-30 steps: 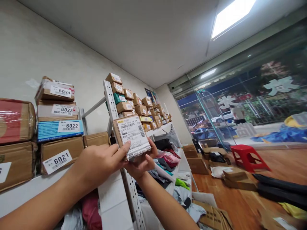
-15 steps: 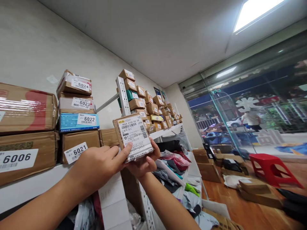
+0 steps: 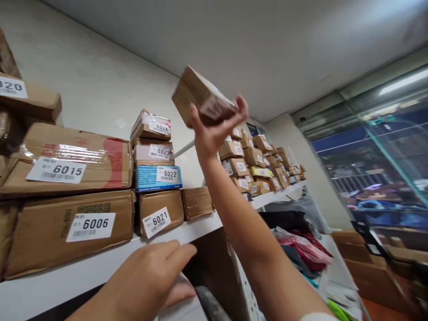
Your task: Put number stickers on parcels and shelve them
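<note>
Raised high before the wall, my right hand (image 3: 217,129) grips a small cardboard box (image 3: 192,91) from below, thumb on one side and fingers on the other. The box is tilted and slightly blurred. Lower down, my left hand (image 3: 150,272) is closed, with its thumb and fingers around a white paper strip (image 3: 183,307) that shows partly beneath it. Just above this hand, a cardboard box labelled 6021 (image 3: 160,205) stands on the white shelf (image 3: 130,254). Stacked on it are a blue box labelled 6022 (image 3: 143,178) and boxes labelled 6023 (image 3: 142,151) and 6024 (image 3: 142,129).
Large boxes labelled 6015 (image 3: 90,151) and 6006 (image 3: 50,236) are stacked at left. A plain low box (image 3: 197,203) sits right of 6021. Beyond my right arm, more small parcels (image 3: 254,156) line the shelf, with soft bagged parcels (image 3: 307,249) below. A glass front is at right.
My right hand has lifted the small box up and away from my left hand, turning its labelled face from view. My left hand has moved lower. The view has swung left.
</note>
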### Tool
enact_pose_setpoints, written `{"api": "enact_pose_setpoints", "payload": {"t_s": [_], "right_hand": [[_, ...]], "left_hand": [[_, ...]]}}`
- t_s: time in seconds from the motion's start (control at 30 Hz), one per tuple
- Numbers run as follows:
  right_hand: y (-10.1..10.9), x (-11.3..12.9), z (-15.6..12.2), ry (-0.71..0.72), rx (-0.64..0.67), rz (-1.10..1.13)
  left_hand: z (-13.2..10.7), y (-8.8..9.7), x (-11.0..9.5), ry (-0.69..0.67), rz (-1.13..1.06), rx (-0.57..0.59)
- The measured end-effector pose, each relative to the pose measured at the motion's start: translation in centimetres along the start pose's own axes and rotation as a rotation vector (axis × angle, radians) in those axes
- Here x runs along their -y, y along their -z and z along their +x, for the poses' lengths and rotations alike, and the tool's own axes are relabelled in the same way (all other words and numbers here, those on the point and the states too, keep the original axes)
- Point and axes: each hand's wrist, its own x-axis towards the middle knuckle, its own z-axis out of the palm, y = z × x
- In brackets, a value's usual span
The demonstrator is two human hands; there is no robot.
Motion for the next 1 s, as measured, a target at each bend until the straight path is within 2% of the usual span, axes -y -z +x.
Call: {"api": "enact_pose_setpoints", "payload": {"t_s": [0.07, 0.13, 0.2, 0.3, 0.4, 0.47, 0.5, 0.53, 0.57, 0.6, 0.63, 0.67, 0.7, 0.73, 0.77, 0.83, 0.9, 0.93, 1.0], "right_hand": [[-4.8, 1.0, 3.8, -0.047, 0.128, -0.014], [-8.9, 1.9, 6.2, -0.141, 0.225, -0.035], [-11.9, 2.5, 7.3, -0.287, 0.359, -0.04], [-14.1, 3.1, 7.2, -0.451, 0.521, 0.012], [-13.6, 3.6, 6.4, -0.451, 0.593, -0.014], [-11.5, 4.2, 5.3, -0.355, 0.516, -0.064], [-9.7, 4.4, 4.5, -0.275, 0.469, -0.034], [-7.5, 4.6, 3.5, -0.15, 0.423, 0.034], [-4.9, 4.7, 2.1, -0.048, 0.457, 0.202], [-2.1, 4.6, 0.4, 0.003, 0.691, 0.421], [0.9, 4.3, -1.6, -0.006, 1.055, 0.578], [3.9, 4.0, -3.7, -0.044, 1.36, 0.688], [6.7, 3.6, -6.1, -0.083, 1.497, 0.752], [9.3, 3.3, -8.4, -0.16, 1.518, 0.78], [11.5, 3.0, -10.7, -0.256, 1.452, 0.783], [14.7, 2.6, -14.7, -0.44, 1.187, 0.81], [16.6, 2.5, -17.6, -0.584, 0.984, 0.807], [17.3, 2.4, -18.6, -0.629, 0.922, 0.8], [18.4, 1.9, -19.9, -0.626, 0.851, 0.786]], "left_hand": [[-0.7, 0.7, -0.2, 0.034, -0.007, 0.105], [-1.5, 1.5, -0.2, 0.067, -0.021, 0.17], [-2.4, 2.3, -0.1, 0.132, -0.034, 0.148], [-3.4, 3.3, 0.5, 0.29, -0.094, -0.007], [-3.7, 4.0, 1.0, 0.5, -0.183, -0.146], [-3.6, 4.1, 1.2, 0.626, -0.239, -0.185], [-3.5, 4.1, 1.2, 0.675, -0.266, -0.197], [-3.5, 4.0, 1.1, 0.712, -0.295, -0.203], [-3.4, 3.8, 1.0, 0.74, -0.323, -0.208], [-3.4, 3.6, 0.8, 0.761, -0.349, -0.215], [-3.3, 3.2, 0.6, 0.778, -0.372, -0.219], [-3.3, 2.9, 0.2, 0.794, -0.394, -0.221], [-3.1, 2.5, -0.2, 0.811, -0.42, -0.222], [-3.0, 2.1, -0.6, 0.828, -0.454, -0.219], [-2.8, 1.6, -1.2, 0.843, -0.5, -0.216], [-2.4, 0.7, -2.5, 0.862, -0.62, -0.205], [-2.1, -0.4, -4.0, 0.874, -0.75, -0.201], [-2.0, -1.1, -4.7, 0.89, -0.804, -0.203], [-1.9, -2.6, -5.9, 0.96, -0.906, -0.22]]}}
